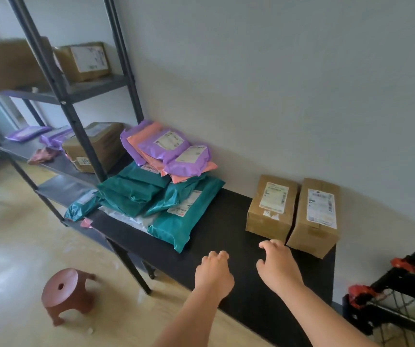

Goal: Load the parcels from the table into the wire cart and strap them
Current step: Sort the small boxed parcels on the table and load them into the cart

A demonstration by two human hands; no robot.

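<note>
Head view suggests loading barely begun: brown cardboard boxes (271,209) and teal, purple, pink plastic mailers (173,219) crowd the black tabletop (226,236); left hand (212,271) and right hand (277,265) hover, grip loose, empty.

Brown stool (67,294) on floor (13,246); metal shelving (96,86) left.

Desk (226,236) against wall | left end: mailer pile (161,184) on desk | right end: left box (271,206) and right box (315,216), just beside each other | shelf rack (76,126) left of desk, boxes on its shelves | stool (67,294) on floor before desk | wire cart (406,281) right of desk
</note>
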